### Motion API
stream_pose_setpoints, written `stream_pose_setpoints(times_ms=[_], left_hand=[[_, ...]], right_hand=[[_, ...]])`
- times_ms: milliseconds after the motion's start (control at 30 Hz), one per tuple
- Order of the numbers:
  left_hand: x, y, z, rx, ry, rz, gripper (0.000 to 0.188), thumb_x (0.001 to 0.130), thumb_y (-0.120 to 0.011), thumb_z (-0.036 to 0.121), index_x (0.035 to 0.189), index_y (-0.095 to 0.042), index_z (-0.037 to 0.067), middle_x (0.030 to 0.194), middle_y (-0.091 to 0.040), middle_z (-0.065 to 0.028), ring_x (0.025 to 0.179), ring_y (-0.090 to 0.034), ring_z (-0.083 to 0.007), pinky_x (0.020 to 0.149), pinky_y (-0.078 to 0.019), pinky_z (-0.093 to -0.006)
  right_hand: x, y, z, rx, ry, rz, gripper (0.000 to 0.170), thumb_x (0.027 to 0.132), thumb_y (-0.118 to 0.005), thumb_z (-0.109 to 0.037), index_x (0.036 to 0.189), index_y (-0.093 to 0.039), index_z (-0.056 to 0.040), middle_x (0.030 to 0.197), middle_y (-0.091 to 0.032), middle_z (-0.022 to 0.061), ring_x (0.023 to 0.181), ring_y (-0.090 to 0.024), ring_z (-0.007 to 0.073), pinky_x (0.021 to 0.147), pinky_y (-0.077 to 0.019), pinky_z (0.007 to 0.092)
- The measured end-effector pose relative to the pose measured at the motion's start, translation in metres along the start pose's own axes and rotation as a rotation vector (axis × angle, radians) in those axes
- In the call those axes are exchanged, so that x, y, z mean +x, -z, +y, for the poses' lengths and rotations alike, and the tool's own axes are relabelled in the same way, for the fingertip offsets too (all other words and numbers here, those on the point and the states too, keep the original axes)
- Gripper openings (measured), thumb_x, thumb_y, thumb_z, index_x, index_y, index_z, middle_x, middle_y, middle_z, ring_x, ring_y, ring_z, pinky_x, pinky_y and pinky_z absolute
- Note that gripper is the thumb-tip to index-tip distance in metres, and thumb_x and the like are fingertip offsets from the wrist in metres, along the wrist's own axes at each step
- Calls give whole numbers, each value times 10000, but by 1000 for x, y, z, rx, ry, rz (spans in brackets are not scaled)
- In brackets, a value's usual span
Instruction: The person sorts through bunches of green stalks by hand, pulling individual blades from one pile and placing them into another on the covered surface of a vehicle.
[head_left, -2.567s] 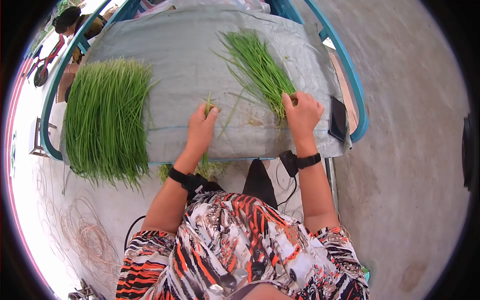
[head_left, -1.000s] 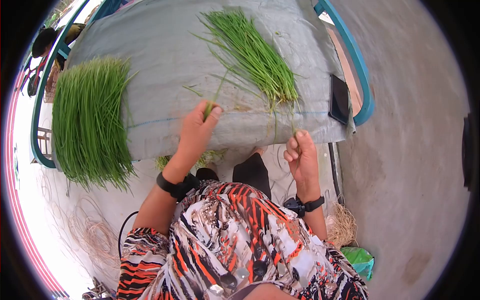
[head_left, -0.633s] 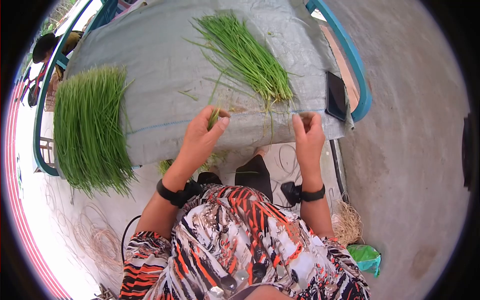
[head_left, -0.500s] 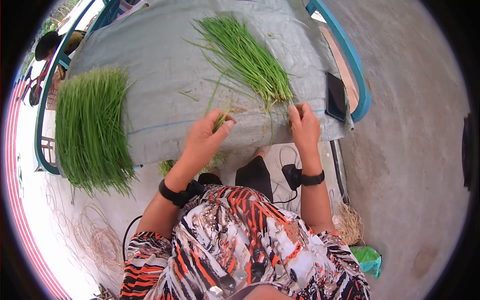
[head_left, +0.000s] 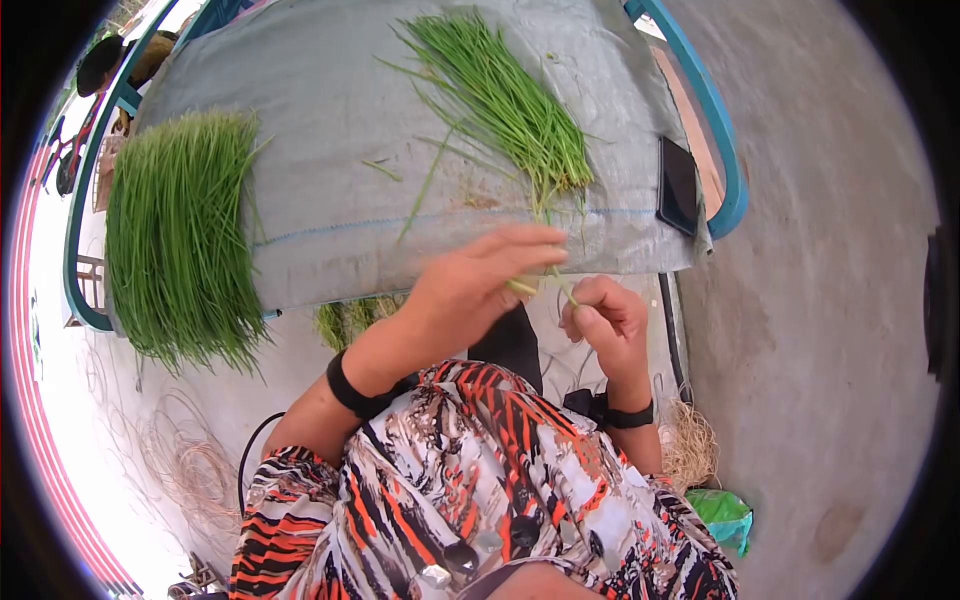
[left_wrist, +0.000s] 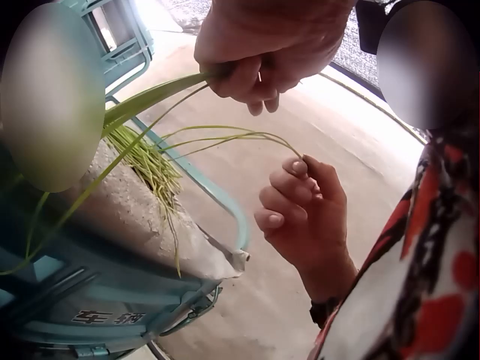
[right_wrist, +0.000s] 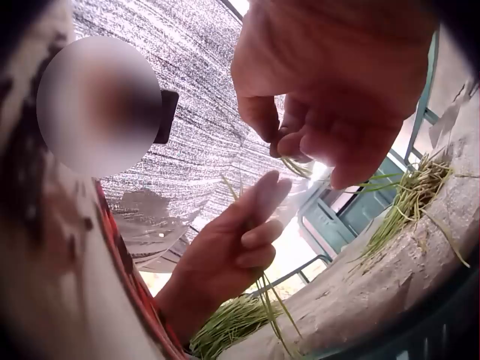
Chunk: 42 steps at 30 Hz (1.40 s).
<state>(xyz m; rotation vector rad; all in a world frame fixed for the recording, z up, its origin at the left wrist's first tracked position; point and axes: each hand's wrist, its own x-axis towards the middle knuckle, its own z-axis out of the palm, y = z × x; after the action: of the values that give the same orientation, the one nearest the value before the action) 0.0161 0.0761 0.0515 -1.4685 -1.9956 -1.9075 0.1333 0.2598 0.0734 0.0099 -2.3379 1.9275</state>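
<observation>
Green stalks (left_wrist: 154, 100) run out of the left hand (head_left: 462, 298), whose fingers reach across towards the right in the head view. Just right of it, the right hand (head_left: 612, 325) pinches the ends of a few thin stalks (left_wrist: 247, 136) between thumb and forefinger. Those stalks stretch back towards the loose bunch (head_left: 515, 115) lying slantwise on the grey sheet (head_left: 310, 150). Seen from the right wrist, blades (right_wrist: 271, 315) hang below the left hand (right_wrist: 225, 251). A dense, even row of stalks (head_left: 185, 240) lies at the sheet's left side.
A dark phone (head_left: 677, 187) lies near the sheet's right edge, inside a teal rail (head_left: 712, 105). Single blades (head_left: 424, 192) are scattered mid-sheet. Coiled strands (head_left: 190, 460) and a green bag (head_left: 720, 520) are on the ground. Another person (head_left: 100, 66) is at the upper left.
My left hand has moved right, close to the right hand, its fingers now stretched across. The right hand has drawn down from the sheet's edge towards the body, with thin stalks pinched in it.
</observation>
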Motion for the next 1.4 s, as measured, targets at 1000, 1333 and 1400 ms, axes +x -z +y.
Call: stream_pose_setpoints(times_ms=[1000,1333,1400], left_hand=[[-26,79,-61,-931,655,888,271,996,-459,275,1140,-524,54,920,-625,-22,806,-573,-133,710,-481,-273],[-52,117,-122,-1354,422,947,237,1012,-412,220,1133,-519,46,790,-555,-5,774,-559,-155,728,-494,-299],[-54,121,-130,-1385,386,934,244,1015,-405,231,1123,-521,46,754,-522,4,715,-518,-139,674,-466,-287]], right_hand=[[34,-25,26,269,-471,-321,242,985,-475,-253,951,-573,-34,608,-527,-5,469,-465,52,453,-406,193],[17,-12,37,210,-564,-248,266,989,-463,-276,951,-573,-37,614,-554,15,510,-495,69,480,-393,185],[16,-9,41,206,-576,-241,267,989,-461,-276,956,-576,-37,622,-558,15,519,-500,71,484,-395,185]])
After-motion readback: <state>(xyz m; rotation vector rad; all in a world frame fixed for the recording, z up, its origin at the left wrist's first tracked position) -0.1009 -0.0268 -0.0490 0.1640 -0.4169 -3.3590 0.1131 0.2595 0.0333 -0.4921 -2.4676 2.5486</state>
